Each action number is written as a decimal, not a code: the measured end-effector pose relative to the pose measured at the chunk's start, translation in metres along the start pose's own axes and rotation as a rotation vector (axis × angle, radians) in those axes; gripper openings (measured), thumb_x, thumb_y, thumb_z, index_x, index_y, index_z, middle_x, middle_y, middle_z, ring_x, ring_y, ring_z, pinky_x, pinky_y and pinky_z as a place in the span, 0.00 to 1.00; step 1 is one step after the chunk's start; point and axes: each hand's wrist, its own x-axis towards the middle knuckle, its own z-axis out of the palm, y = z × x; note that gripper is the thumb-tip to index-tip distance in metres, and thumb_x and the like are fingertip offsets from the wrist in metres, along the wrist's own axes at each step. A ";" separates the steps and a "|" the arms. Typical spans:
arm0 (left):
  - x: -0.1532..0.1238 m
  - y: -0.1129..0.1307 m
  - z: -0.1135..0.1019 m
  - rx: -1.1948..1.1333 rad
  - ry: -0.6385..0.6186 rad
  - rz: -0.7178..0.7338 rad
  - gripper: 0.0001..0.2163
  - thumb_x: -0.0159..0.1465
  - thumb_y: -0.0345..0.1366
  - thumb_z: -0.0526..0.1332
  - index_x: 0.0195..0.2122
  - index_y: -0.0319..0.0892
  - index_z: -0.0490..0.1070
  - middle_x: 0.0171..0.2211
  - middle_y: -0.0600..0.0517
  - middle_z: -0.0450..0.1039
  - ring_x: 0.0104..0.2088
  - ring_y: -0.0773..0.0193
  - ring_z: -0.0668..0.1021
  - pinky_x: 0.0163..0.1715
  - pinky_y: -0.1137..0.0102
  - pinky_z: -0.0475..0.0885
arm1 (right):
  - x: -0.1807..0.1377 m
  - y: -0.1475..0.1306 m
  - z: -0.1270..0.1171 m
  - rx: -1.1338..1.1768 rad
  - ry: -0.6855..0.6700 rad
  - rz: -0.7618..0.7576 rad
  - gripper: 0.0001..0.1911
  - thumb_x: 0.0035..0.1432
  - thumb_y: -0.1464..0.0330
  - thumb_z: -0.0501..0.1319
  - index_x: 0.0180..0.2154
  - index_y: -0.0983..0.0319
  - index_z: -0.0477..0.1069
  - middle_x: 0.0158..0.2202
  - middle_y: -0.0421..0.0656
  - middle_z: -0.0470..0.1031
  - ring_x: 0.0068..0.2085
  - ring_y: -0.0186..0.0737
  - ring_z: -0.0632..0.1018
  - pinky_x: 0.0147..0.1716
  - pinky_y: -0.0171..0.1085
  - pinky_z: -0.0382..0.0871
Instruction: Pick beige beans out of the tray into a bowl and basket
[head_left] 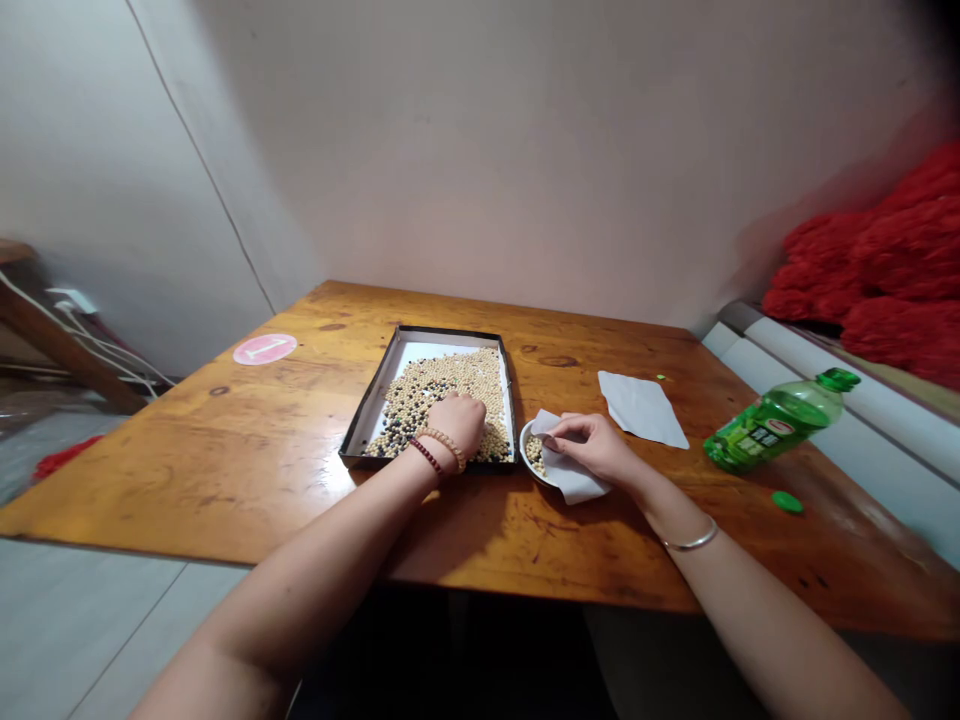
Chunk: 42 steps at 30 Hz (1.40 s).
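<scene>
My left hand, with bead bracelets at the wrist, is down in a shallow black-edged tray. Its fingers are curled toward the beans, which are mostly pale yellow with dark ones mixed in at the near left. The back of the hand hides the fingertips and whatever they hold. Just right of the tray, my right hand pinches a piece of white paper. That paper lies partly over a small white bowl with pale beans inside.
Another white sheet lies farther right on the wooden table. A green bottle leans over near the right edge, its label facing me, with a loose green cap close by. A pink round sticker marks the left side.
</scene>
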 end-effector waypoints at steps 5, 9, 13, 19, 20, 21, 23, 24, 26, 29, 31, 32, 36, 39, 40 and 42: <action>0.000 0.003 -0.007 -0.073 0.097 0.017 0.09 0.64 0.33 0.55 0.34 0.37 0.74 0.34 0.44 0.75 0.40 0.56 0.74 0.39 0.66 0.70 | 0.001 0.002 -0.001 0.007 -0.013 0.016 0.18 0.50 0.54 0.65 0.30 0.64 0.79 0.32 0.47 0.77 0.33 0.39 0.75 0.32 0.35 0.66; 0.000 0.007 -0.013 -0.349 0.134 0.119 0.09 0.66 0.35 0.54 0.36 0.39 0.73 0.33 0.47 0.75 0.36 0.62 0.76 0.38 0.69 0.69 | 0.001 0.001 -0.001 0.020 -0.015 0.050 0.19 0.50 0.54 0.65 0.29 0.65 0.78 0.30 0.46 0.77 0.31 0.39 0.75 0.29 0.35 0.66; -0.002 0.014 -0.017 -0.594 0.090 0.207 0.07 0.64 0.37 0.57 0.34 0.40 0.73 0.33 0.51 0.76 0.33 0.65 0.75 0.33 0.72 0.67 | 0.000 -0.004 0.000 0.059 0.004 0.095 0.22 0.48 0.51 0.65 0.29 0.65 0.77 0.29 0.45 0.77 0.29 0.37 0.74 0.27 0.34 0.65; -0.007 0.023 -0.008 -0.657 0.086 0.319 0.04 0.61 0.35 0.60 0.33 0.41 0.72 0.32 0.54 0.76 0.32 0.67 0.76 0.33 0.74 0.66 | 0.002 -0.005 0.001 0.134 0.018 0.136 0.22 0.49 0.51 0.65 0.31 0.66 0.76 0.27 0.44 0.75 0.27 0.34 0.71 0.25 0.33 0.62; -0.007 0.025 -0.006 -0.657 0.091 0.331 0.04 0.61 0.35 0.60 0.33 0.41 0.72 0.31 0.54 0.76 0.31 0.67 0.76 0.33 0.74 0.66 | 0.003 -0.005 0.000 0.137 0.022 0.136 0.22 0.49 0.52 0.65 0.31 0.66 0.75 0.27 0.43 0.75 0.27 0.34 0.71 0.25 0.33 0.62; -0.008 0.027 -0.004 -0.655 0.099 0.342 0.04 0.61 0.35 0.60 0.34 0.42 0.72 0.32 0.54 0.76 0.32 0.67 0.75 0.33 0.74 0.67 | 0.003 -0.004 0.000 0.138 0.024 0.134 0.21 0.49 0.52 0.65 0.31 0.65 0.75 0.27 0.43 0.75 0.27 0.34 0.71 0.25 0.33 0.63; -0.009 0.031 -0.002 -0.625 0.134 0.361 0.04 0.61 0.35 0.60 0.36 0.42 0.71 0.32 0.53 0.75 0.32 0.67 0.75 0.34 0.74 0.67 | 0.003 -0.003 0.000 0.140 0.024 0.120 0.20 0.49 0.53 0.65 0.31 0.65 0.75 0.28 0.43 0.75 0.27 0.34 0.72 0.26 0.33 0.63; -0.010 0.034 0.000 -0.587 0.159 0.360 0.04 0.61 0.35 0.60 0.37 0.42 0.70 0.32 0.53 0.74 0.33 0.66 0.75 0.33 0.74 0.67 | 0.003 -0.003 0.000 0.143 0.019 0.112 0.20 0.49 0.53 0.65 0.31 0.65 0.75 0.28 0.43 0.75 0.28 0.35 0.72 0.27 0.33 0.64; -0.012 0.038 0.001 -0.472 0.216 0.354 0.05 0.63 0.35 0.58 0.38 0.42 0.70 0.32 0.51 0.73 0.34 0.65 0.74 0.33 0.73 0.67 | 0.003 -0.005 -0.001 0.146 0.015 0.096 0.20 0.49 0.53 0.65 0.31 0.65 0.75 0.28 0.43 0.75 0.28 0.35 0.72 0.28 0.34 0.65; -0.013 0.042 0.004 -0.328 0.292 0.360 0.07 0.66 0.38 0.55 0.38 0.41 0.69 0.30 0.50 0.72 0.35 0.62 0.73 0.32 0.72 0.66 | 0.002 -0.007 -0.001 0.135 0.016 0.087 0.20 0.50 0.53 0.64 0.32 0.65 0.76 0.28 0.44 0.76 0.29 0.36 0.73 0.30 0.35 0.66; -0.014 0.042 0.004 -0.297 0.330 0.371 0.08 0.66 0.39 0.54 0.38 0.41 0.68 0.30 0.50 0.71 0.36 0.62 0.72 0.32 0.72 0.65 | 0.002 -0.007 -0.002 0.126 0.003 0.080 0.20 0.51 0.54 0.64 0.33 0.65 0.76 0.30 0.45 0.77 0.31 0.38 0.75 0.32 0.36 0.67; -0.014 0.041 0.005 -0.289 0.344 0.372 0.08 0.66 0.39 0.54 0.38 0.42 0.68 0.29 0.50 0.71 0.35 0.62 0.72 0.31 0.72 0.65 | 0.002 -0.006 -0.002 0.121 -0.011 0.078 0.19 0.51 0.54 0.64 0.33 0.65 0.76 0.32 0.46 0.78 0.32 0.39 0.75 0.32 0.36 0.68; -0.013 0.040 0.004 -0.263 0.359 0.385 0.09 0.67 0.41 0.53 0.37 0.42 0.68 0.29 0.50 0.70 0.35 0.63 0.71 0.30 0.72 0.64 | 0.002 -0.004 -0.004 0.066 -0.072 0.057 0.18 0.54 0.55 0.61 0.35 0.64 0.78 0.35 0.47 0.79 0.35 0.43 0.77 0.36 0.40 0.69; -0.014 0.040 0.003 -0.246 0.342 0.398 0.11 0.67 0.43 0.52 0.36 0.42 0.68 0.30 0.50 0.71 0.36 0.62 0.70 0.30 0.72 0.63 | 0.002 -0.004 -0.005 -0.009 -0.103 0.012 0.17 0.55 0.56 0.60 0.37 0.63 0.78 0.37 0.46 0.80 0.38 0.46 0.77 0.40 0.42 0.69; -0.014 0.040 0.002 -0.240 0.337 0.397 0.12 0.67 0.44 0.52 0.36 0.42 0.67 0.30 0.50 0.72 0.37 0.62 0.70 0.29 0.72 0.62 | 0.001 -0.005 -0.005 -0.026 -0.111 0.001 0.17 0.56 0.57 0.60 0.37 0.62 0.79 0.37 0.46 0.80 0.39 0.46 0.77 0.41 0.43 0.69; -0.014 0.041 0.001 -0.233 0.332 0.385 0.12 0.67 0.44 0.52 0.36 0.42 0.67 0.31 0.51 0.72 0.37 0.62 0.70 0.29 0.72 0.62 | 0.001 -0.005 -0.006 -0.043 -0.130 -0.009 0.17 0.57 0.57 0.59 0.37 0.62 0.79 0.37 0.47 0.80 0.40 0.47 0.77 0.42 0.44 0.69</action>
